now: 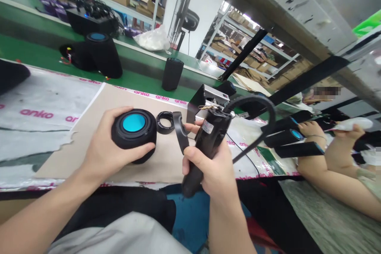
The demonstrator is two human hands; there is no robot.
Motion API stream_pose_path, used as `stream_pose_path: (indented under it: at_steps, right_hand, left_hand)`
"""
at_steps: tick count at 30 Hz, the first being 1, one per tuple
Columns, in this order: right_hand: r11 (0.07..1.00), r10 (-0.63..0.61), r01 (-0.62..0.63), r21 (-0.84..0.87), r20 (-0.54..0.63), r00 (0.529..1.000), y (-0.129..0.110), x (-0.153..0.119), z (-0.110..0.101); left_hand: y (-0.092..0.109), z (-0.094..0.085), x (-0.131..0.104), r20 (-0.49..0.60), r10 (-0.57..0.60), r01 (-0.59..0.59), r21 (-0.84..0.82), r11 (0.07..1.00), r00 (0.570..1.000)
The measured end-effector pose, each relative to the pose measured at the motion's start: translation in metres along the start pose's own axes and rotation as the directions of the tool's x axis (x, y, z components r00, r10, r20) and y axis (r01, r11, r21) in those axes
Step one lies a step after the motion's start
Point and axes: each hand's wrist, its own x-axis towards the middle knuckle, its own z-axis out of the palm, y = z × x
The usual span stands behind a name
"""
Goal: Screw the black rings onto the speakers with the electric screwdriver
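Note:
My left hand (104, 143) is wrapped round a black cylindrical speaker (149, 143), its bright blue round end facing up, over a beige cardboard sheet (86, 135). My right hand (217, 166) grips a black electric screwdriver (205, 143) with a white label and a thick looped cord (269, 127); its bit is not visible. Fingers of the same hand also hold a curved black ring (180, 133), seen nearly edge-on. Just right of the speaker, a second black ring (165, 123) lies on the cardboard. Both hands are closed.
Behind my right hand stands a metal-topped box (212, 93) like a screw feeder. More black speakers (172, 73) stand on the green bench (143, 63), near a white plastic bag (153, 39). At right, another person's hands (312, 131) work beside several speakers (284, 138).

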Motion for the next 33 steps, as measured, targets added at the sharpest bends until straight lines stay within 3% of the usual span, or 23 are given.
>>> stream_pose_path:
  at_steps: [3, 7, 10, 12, 14, 17, 21, 24, 28, 30, 33]
  right_hand:
    - [0.979, 0.069, -0.073, 0.189, 0.026, 0.997, 0.022, 0.001, 0.012]
    - [0.932, 0.062, -0.068, 0.356, 0.028, 0.998, 0.044, 0.006, 0.028]
    - [0.906, 0.041, -0.053, 0.419, 0.039, 0.998, 0.05, 0.008, 0.031]
    - [0.896, 0.015, -0.033, 0.443, 0.044, 0.999, 0.051, 0.008, 0.028]
    - [0.892, -0.016, 0.006, 0.453, 0.02, 1.0, 0.051, 0.009, 0.024]
    - [0.895, -0.038, 0.045, 0.444, -0.024, 0.999, 0.049, 0.011, 0.018]
    - [0.908, -0.064, 0.079, 0.411, -0.052, 0.997, 0.046, 0.014, 0.012]
    - [0.93, -0.093, 0.115, 0.35, -0.079, 0.992, 0.04, 0.013, 0.004]
    - [0.962, -0.139, 0.16, 0.219, -0.107, 0.984, 0.026, 0.006, -0.006]
    - [0.974, -0.135, 0.152, 0.166, -0.108, 0.985, 0.019, 0.002, -0.009]
    - [0.986, -0.108, 0.117, 0.122, -0.083, 0.991, 0.012, -0.002, -0.01]
  left_hand:
    - [0.004, 0.012, -0.013, -0.076, 0.014, -0.014, -0.009, 1.0, 0.997]
    - [0.008, 0.02, -0.027, -0.055, 0.014, -0.02, -0.111, 0.994, 0.998]
    - [0.005, 0.01, -0.035, 0.16, 0.004, 0.044, -0.298, 0.954, 0.987]
    - [-0.003, -0.002, -0.034, 0.36, 0.021, 0.136, -0.404, 0.904, 0.933]
    - [-0.015, -0.015, -0.026, 0.494, 0.039, 0.203, -0.428, 0.881, 0.869]
    - [-0.031, -0.026, -0.004, 0.567, 0.053, 0.19, -0.362, 0.912, 0.822]
    - [-0.031, -0.019, 0.017, 0.598, 0.173, -0.023, -0.25, 0.968, 0.782]
    - [-0.018, -0.004, 0.01, 0.522, 0.231, -0.063, -0.32, 0.945, 0.821]
    - [-0.002, 0.014, -0.014, 0.389, 0.085, 0.033, -0.287, 0.957, 0.917]
    - [0.003, 0.016, -0.019, 0.378, 0.041, 0.062, -0.255, 0.965, 0.925]
    - [0.006, 0.011, -0.016, 0.439, 0.058, 0.05, -0.231, 0.972, 0.896]
